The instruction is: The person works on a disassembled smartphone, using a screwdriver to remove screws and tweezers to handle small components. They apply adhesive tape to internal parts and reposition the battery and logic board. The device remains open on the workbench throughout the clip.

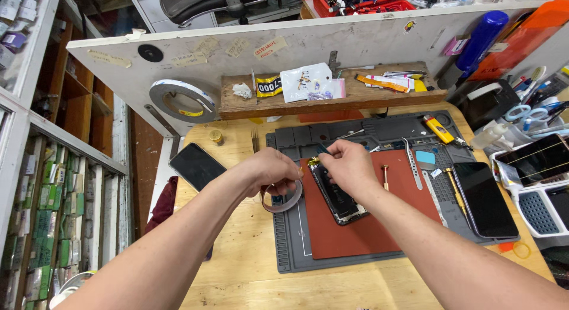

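The left hand grips a roll of thin tape, fingers curled around its ring, while the right hand pinches the tape's free end at 12 o'clock of the opened phone. That phone lies on the red mat, at the centre of the grey work mat. The tape looks light, limp and sticky, best held by its edge; the phone seems rigid yet fragile. Metal tweezers rest at 3 o'clock.
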